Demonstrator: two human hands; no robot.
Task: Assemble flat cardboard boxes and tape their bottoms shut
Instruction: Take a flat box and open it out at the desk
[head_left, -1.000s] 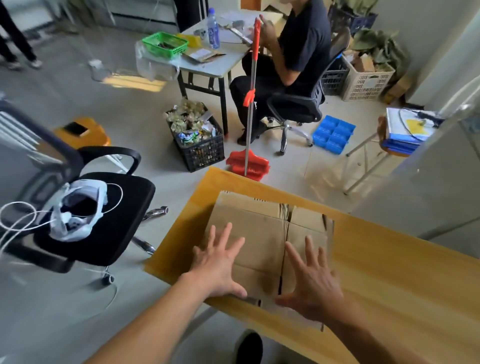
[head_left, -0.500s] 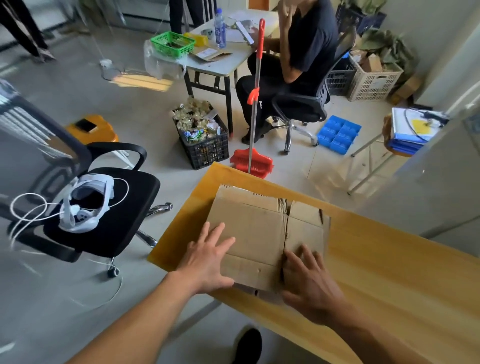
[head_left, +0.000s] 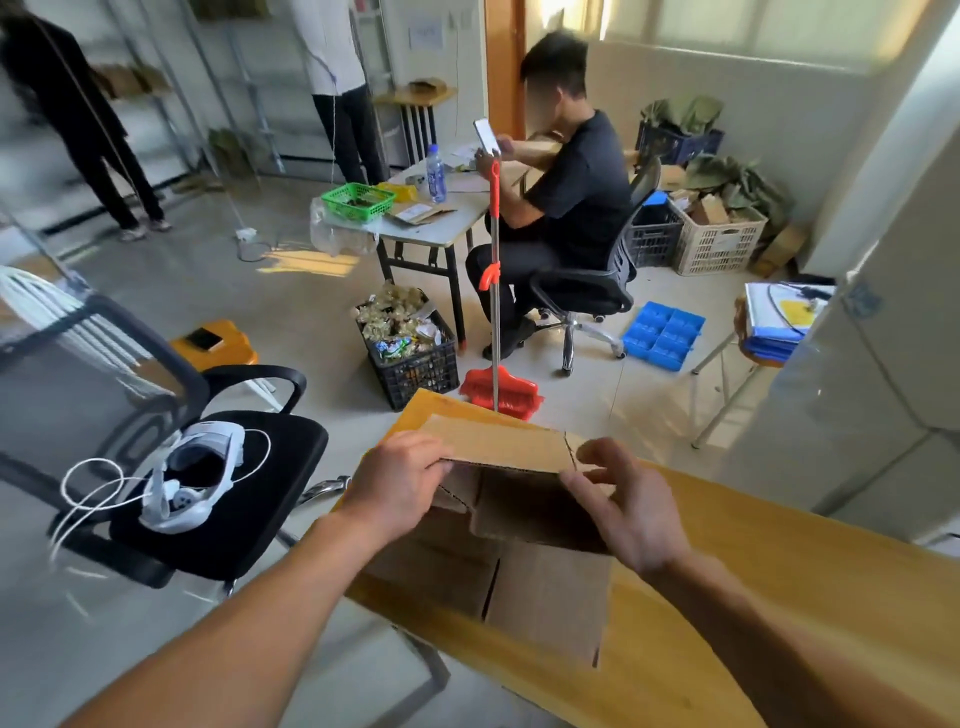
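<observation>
Left hand (head_left: 397, 486) fingertips hidden inside box (head_left: 524, 525).

One head-worn wide-angle camera looks forward and down, close above the wooden table (head_left: 779, 571) edge, and it also takes in the room floor (head_left: 208, 291) behind

A small packing workroom or warehouse office is shown; metal shelving (head_left: 218, 104) is seen along the back wall; plastic crates (head_left: 719, 244) of goods are set on the tiled floor; a folding table (head_left: 441, 223) and office chairs (head_left: 592, 291) are used as workstations.
</observation>
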